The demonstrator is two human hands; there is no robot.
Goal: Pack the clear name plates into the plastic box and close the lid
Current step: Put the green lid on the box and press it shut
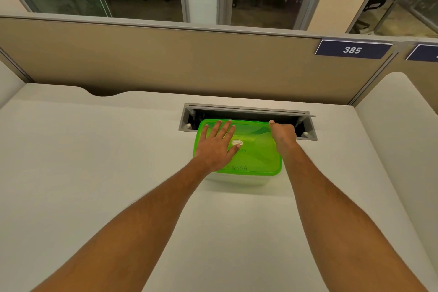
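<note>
A clear plastic box (237, 180) stands on the white desk (94, 173), and a translucent green lid (257, 154) covers its top. My left hand (216, 145) lies flat on the left half of the lid, fingers spread. At the lid's far right corner my right hand (283, 131) is curled, thumb on the rim and fingers over the edge. Faint shapes show through the green lid; I cannot make out name plates. A small oval label and handwriting mark the lid.
Behind the box a grey cable tray (310, 130) is sunk into the desk with its flap open. A beige partition (166, 59) closes off the back, with a blue sign "385" (352, 49) at the right. Windows are above it. A side panel (403, 126) stands at the right.
</note>
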